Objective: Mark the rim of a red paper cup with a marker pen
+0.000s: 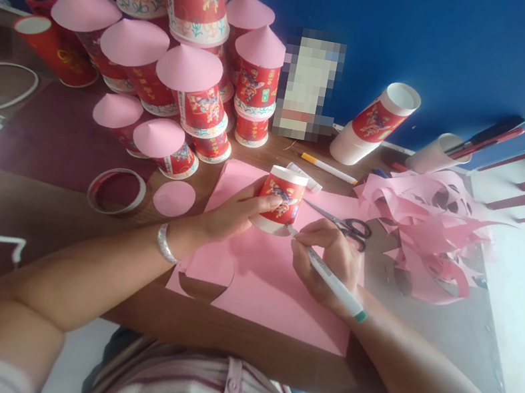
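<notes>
My left hand (246,210) is wrapped round a red paper cup (278,189) with a printed figure and white bands at both ends. In my right hand (326,255) is a white marker (336,283) with a green end, its tip at or close to the cup's lower white band. Beneath both hands lie pink paper sheets (273,280), one with a round cut-out at its near edge. Just behind my right hand rest dark-handled scissors (355,230), partly hidden. A white cap or tube (313,182) lies behind the cup, beside a yellow-ended marker (328,167).
Stacked red cups with pink cone tops (191,69) crowd the left and back. A tape roll (116,191) and a pink disc (174,198) lie left of my hand. Pink paper scraps (436,220) pile at right. Stacked cups (374,125) lean near the blue wall (471,50).
</notes>
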A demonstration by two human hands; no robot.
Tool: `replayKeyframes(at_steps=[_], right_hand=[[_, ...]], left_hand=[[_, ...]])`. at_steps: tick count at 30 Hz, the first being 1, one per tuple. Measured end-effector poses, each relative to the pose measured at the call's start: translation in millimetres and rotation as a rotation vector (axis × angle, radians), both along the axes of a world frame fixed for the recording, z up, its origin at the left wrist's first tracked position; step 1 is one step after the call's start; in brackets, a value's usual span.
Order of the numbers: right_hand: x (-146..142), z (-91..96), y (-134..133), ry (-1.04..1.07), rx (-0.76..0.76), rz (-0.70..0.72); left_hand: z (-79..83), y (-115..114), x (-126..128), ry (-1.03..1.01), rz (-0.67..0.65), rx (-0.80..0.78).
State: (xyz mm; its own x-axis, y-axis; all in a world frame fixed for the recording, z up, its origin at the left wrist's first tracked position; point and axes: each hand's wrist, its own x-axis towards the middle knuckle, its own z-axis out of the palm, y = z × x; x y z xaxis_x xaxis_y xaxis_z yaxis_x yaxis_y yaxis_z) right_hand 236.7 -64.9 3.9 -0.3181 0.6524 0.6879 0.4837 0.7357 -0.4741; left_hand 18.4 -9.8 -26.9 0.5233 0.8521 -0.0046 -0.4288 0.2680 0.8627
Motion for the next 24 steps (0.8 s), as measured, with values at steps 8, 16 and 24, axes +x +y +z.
replayKeyframes(at_steps=[8,16,24], right_hand=[[3.4,3.1,-0.1,-0.021,-0.007,0.049],[3.1,1.8,-0.1,0.064,-0.032,0.088],[2.5,1.9,-0.1,0.005,0.007,0.042]], left_hand=[[-0.5,-0.3,-0.6,0.022,0.005,-0.022],[-2.2,0.0,-2.1,0.02,0.011,-0.037],[-1.4,1.3,-3.3,0.019,-0.01,-0.017]])
